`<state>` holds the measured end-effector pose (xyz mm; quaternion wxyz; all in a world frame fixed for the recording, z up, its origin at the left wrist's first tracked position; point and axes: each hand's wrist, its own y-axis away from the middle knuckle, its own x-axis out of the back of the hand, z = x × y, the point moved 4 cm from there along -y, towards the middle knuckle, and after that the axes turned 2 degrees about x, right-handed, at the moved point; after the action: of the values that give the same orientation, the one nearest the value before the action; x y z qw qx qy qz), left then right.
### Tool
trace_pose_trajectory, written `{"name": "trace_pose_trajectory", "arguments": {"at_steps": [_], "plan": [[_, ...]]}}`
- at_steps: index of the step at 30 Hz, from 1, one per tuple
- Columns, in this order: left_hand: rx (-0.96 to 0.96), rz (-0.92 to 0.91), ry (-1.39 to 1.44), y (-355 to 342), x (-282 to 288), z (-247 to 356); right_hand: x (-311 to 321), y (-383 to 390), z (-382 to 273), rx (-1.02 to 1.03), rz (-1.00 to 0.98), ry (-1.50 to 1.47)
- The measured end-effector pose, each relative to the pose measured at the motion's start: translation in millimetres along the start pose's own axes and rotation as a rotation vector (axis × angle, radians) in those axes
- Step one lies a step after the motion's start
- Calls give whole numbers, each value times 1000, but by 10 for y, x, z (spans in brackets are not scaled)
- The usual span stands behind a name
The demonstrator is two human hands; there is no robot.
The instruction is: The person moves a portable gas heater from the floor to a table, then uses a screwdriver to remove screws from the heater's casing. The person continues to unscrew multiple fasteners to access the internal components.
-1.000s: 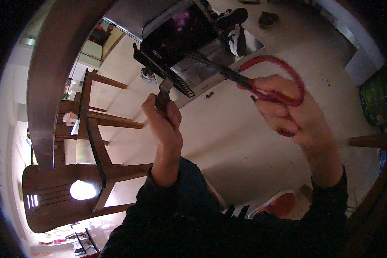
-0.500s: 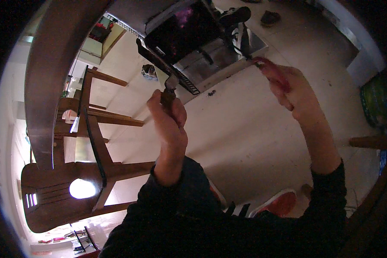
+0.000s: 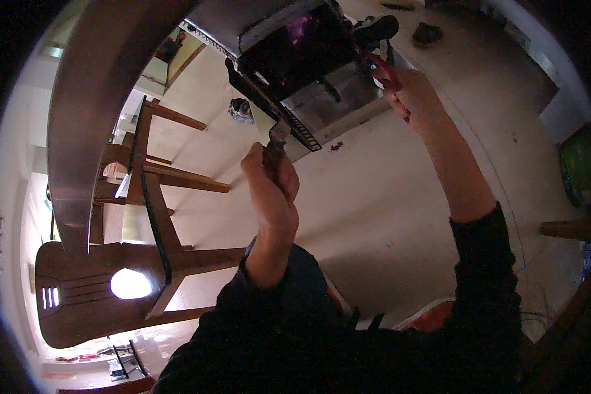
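Observation:
My left hand (image 3: 272, 190) is closed round the brown handle of a small tool (image 3: 273, 150). The tool's metal tip touches the ribbed front edge of a dark box-shaped appliance (image 3: 295, 49). My right hand (image 3: 417, 98) reaches to the appliance's right side and grips red-handled scissors (image 3: 377, 68). Only part of the red handle shows, and the blades are hidden against the dark box. The appliance rests on a grey metal sheet (image 3: 338, 111) on the pale floor. Both arms wear dark sleeves.
A curved brown wooden table edge (image 3: 88, 105) runs down the left. A wooden chair (image 3: 105, 282) stands below it, its legs and rails reaching toward my left arm. Pale floor (image 3: 387, 217) spreads between my arms. A small crumpled object (image 3: 241, 109) lies on the floor beyond the chair.
My right hand has carried the scissors up and away to the appliance's right side, and the red loops are now mostly hidden. My left hand rose slightly with the tool.

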<state>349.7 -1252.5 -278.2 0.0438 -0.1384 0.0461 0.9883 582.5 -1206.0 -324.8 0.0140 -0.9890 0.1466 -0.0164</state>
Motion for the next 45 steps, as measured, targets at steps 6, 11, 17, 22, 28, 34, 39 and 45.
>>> {"name": "trace_pose_trajectory", "arguments": {"at_steps": [6,11,17,22,28,34,39,45], "plan": [[23,61,19,-3,61,1,-237,-190,-78,-40,-29,-293],[-17,-34,18,5,93,39,-440,-47,-150,-19,25,28],[-21,-75,51,15,43,25,-333,-23,-135,24,-83,-316],[-14,-50,36,19,23,19,-148,222,-194,-273,-57,-627],[0,-34,37,15,-20,10,176,489,-531,-79,-56,-442],[4,-3,27,12,-63,3,349,683,-630,-83,-26,-176],[-1,-6,36,-2,-60,0,395,687,-597,-78,-74,53],[-4,-21,50,4,-60,-4,304,592,-575,274,-39,394]]}}
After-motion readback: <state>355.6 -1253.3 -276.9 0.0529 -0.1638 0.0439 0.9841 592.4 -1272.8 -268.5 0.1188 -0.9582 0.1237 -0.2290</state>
